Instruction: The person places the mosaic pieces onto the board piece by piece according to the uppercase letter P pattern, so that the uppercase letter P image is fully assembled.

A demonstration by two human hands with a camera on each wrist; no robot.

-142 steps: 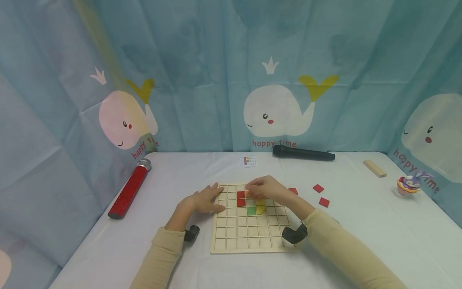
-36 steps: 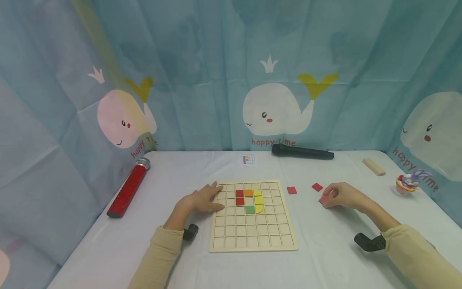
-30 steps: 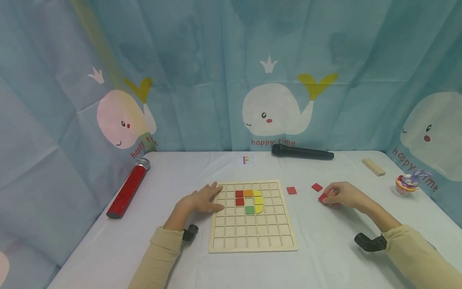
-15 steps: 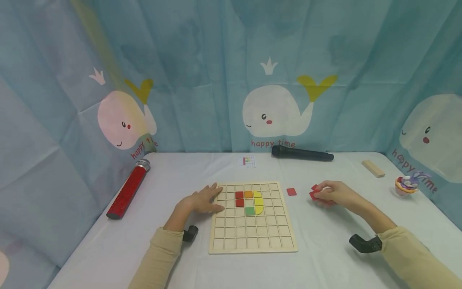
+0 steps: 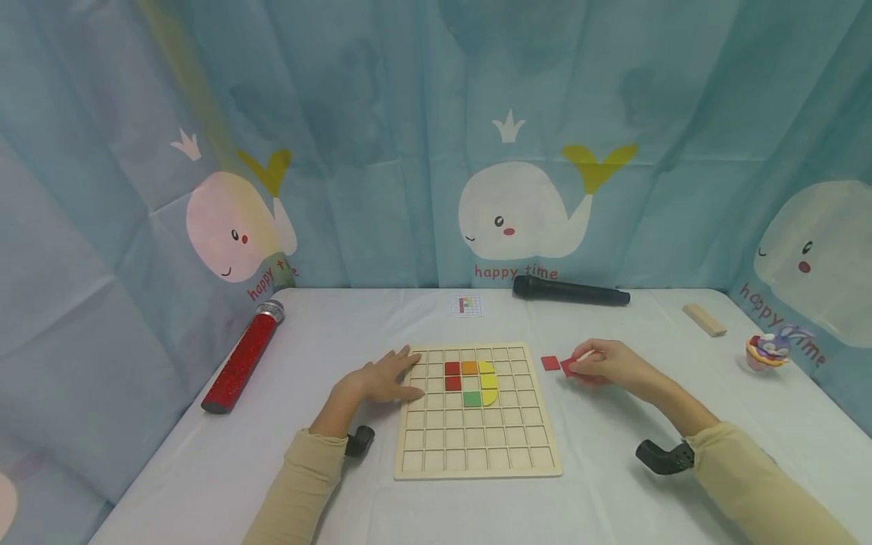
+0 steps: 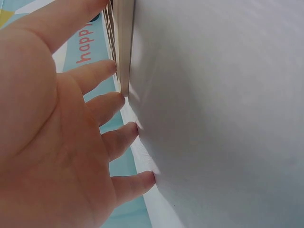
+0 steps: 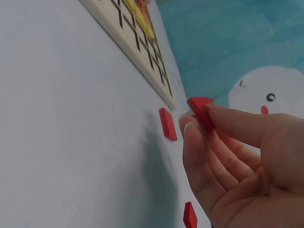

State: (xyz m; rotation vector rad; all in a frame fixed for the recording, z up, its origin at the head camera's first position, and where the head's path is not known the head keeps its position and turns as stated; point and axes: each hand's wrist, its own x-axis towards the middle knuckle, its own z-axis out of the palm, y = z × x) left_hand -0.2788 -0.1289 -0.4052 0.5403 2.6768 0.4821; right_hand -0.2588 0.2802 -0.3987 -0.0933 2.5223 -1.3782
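The grid board (image 5: 477,437) bears inlaid tiles (image 5: 488,381) toward its far side. The left hand (image 5: 384,381) touches its left edge; a loose tile (image 5: 550,363) lies between board and right hand (image 5: 608,365). Beyond lies a card (image 5: 466,306), the far microphone (image 5: 571,291) to its right. The left microphone (image 5: 241,359) lies along the counter's (image 5: 443,515) left side; far right, a block (image 5: 705,319), then a toy (image 5: 767,351) nearer.

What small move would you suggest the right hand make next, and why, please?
Probably carry the red tile pinched by the right hand to the board and lower it into the bare cell below its two red tiles, since the card seems to show red reaching further down.
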